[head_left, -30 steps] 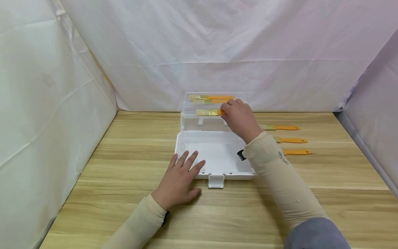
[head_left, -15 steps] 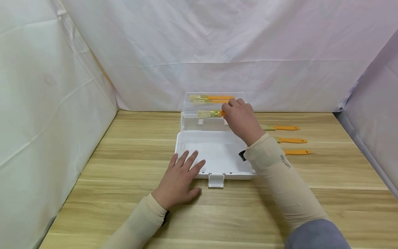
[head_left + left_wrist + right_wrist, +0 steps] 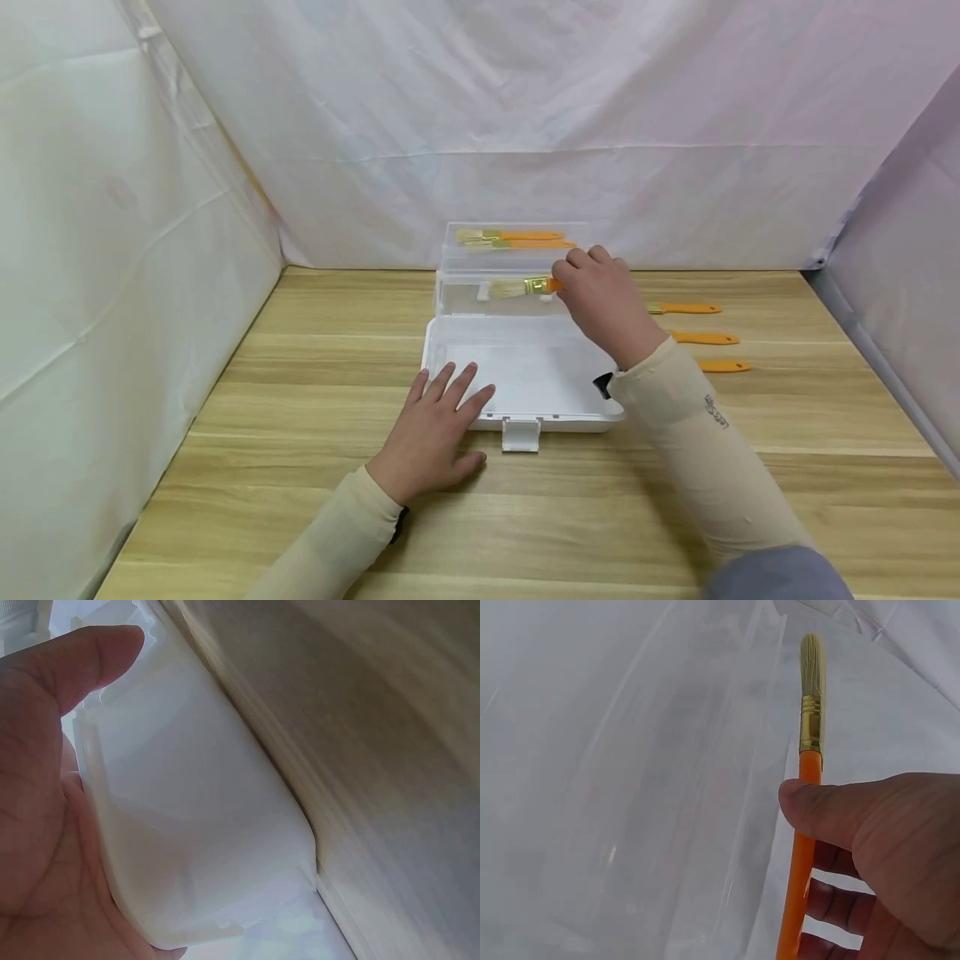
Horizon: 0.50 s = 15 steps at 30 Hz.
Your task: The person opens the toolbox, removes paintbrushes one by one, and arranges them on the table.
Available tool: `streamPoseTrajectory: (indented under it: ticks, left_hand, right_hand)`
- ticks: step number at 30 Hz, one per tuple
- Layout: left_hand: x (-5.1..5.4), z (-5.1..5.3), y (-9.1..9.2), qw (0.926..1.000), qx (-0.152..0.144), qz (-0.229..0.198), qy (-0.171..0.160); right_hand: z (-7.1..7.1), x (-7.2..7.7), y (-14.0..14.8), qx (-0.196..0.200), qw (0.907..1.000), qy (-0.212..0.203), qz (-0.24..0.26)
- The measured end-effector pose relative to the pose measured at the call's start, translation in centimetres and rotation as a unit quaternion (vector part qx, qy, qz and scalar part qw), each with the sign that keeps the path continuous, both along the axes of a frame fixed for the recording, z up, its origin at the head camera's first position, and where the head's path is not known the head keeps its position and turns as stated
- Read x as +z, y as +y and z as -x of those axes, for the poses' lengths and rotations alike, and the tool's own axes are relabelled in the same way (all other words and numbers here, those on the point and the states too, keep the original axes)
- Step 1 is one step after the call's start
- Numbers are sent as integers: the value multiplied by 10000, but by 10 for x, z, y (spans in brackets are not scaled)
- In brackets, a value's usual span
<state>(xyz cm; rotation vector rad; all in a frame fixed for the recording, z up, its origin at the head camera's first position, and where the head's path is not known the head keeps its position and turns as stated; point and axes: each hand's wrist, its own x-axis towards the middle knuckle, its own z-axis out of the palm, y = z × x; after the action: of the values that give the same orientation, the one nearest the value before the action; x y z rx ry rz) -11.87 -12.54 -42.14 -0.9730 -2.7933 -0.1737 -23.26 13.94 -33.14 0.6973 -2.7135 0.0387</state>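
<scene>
Fingers [image 3: 817, 806] of right hand [image 3: 603, 308]: pinching one orange-handled paintbrush [image 3: 810, 765] over open white case [image 3: 577, 425], shifted slightly rightward and nearer the person; apparently not yet laid down. Left hand [image 3: 429, 442]: fingers spread at case's front-left edge. Clear upper tier [image 3: 517, 255]: two paintbrushes [image 3: 531, 236].

Brush [image 3: 808, 765] orange-handled with gold ferrule, cream bristles; box [image 3: 536, 375] white, lid [image 3: 468, 260] clear. Table [image 3: 300, 392] light brown, wood-grained. Sleeves [image 3: 720, 467] beige, right one dark-lettered; cloth [image 3: 525, 100] whitish.
</scene>
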Motion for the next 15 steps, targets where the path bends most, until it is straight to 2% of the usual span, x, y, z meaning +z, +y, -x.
streamPoseTrajectory:
  ticks: [15]
  left_hand:
    - [0, 0, -3, 10000, 22, 67, 21]
  right_hand:
    - [-30, 3, 31, 67, 9991, 335, 255]
